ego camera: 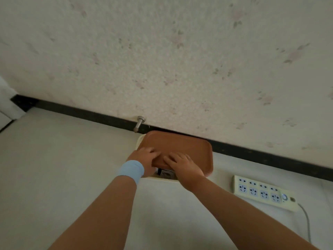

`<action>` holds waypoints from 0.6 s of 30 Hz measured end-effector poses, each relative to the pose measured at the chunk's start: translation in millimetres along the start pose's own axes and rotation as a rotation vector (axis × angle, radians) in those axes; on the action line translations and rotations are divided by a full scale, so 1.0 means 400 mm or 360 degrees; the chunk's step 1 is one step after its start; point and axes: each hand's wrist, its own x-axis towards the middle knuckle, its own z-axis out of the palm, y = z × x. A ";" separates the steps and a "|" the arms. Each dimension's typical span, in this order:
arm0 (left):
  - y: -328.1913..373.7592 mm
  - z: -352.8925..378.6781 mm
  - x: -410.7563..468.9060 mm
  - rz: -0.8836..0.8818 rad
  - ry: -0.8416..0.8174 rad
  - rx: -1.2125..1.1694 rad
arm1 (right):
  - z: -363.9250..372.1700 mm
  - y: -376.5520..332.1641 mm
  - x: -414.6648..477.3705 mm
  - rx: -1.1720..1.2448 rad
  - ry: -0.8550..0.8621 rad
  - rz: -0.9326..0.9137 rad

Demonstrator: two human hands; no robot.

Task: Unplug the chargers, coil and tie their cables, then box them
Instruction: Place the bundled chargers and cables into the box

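A cream box (162,178) stands on the floor by the wall, with a brown lid (191,147) lying askew over it. Through the gap at the near edge I glimpse dark cable and a pale charger (164,173) inside. My left hand (144,157), with a light blue wristband, grips the lid's near left edge. My right hand (183,166) rests flat on the lid's near edge beside it. A white power strip (263,192) lies to the right with nothing plugged into its sockets.
The patterned wall with a black skirting board (252,152) runs right behind the box. A metal door stopper (139,123) sticks out of the skirting just left of the box. The strip's grey cord (306,221) trails toward the lower right.
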 end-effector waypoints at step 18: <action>-0.024 0.143 -0.028 -0.0888 0.0262 -0.0686 | 0.088 0.077 -0.007 0.0498 -0.0038 0.0727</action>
